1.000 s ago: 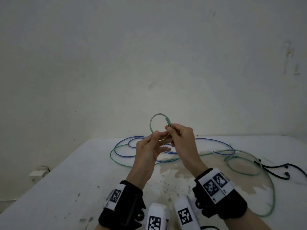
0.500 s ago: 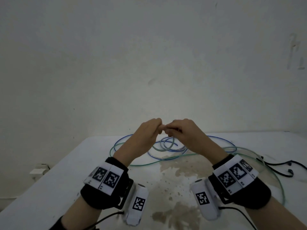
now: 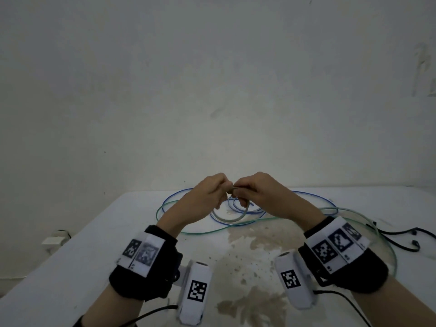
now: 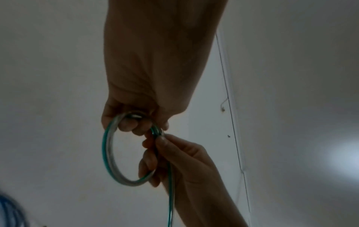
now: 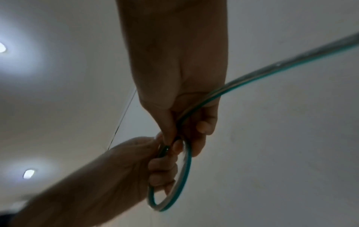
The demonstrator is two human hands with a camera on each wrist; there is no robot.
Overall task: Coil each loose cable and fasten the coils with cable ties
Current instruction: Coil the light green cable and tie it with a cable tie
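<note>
A green-and-clear cable [image 3: 212,230] lies in wide curves on the white table [image 3: 82,256], and one end is wound into a small loop [image 3: 230,219]. The loop hangs under my two hands, which meet knuckles-up above the table's far middle. My left hand [image 3: 224,187] pinches the top of the loop [image 4: 106,153] with curled fingers. My right hand [image 3: 240,188] pinches the same cable right beside it, its fingers through the loop [image 5: 184,176]. The rest of the cable [image 5: 272,66] trails away past my right palm. A blue cable [image 3: 179,194] lies loose on the table behind.
Thin black cable ties [image 3: 401,234] lie near the table's right edge. A brown stain [image 3: 254,244] covers the table's middle. A bare wall stands just behind the table. A small white box [image 3: 52,241] sits low at the left, off the table.
The loop stood upright above my fingers a second ago. Both hands have turned knuckles-up and the loop now hangs below them. In the last half second little has moved.
</note>
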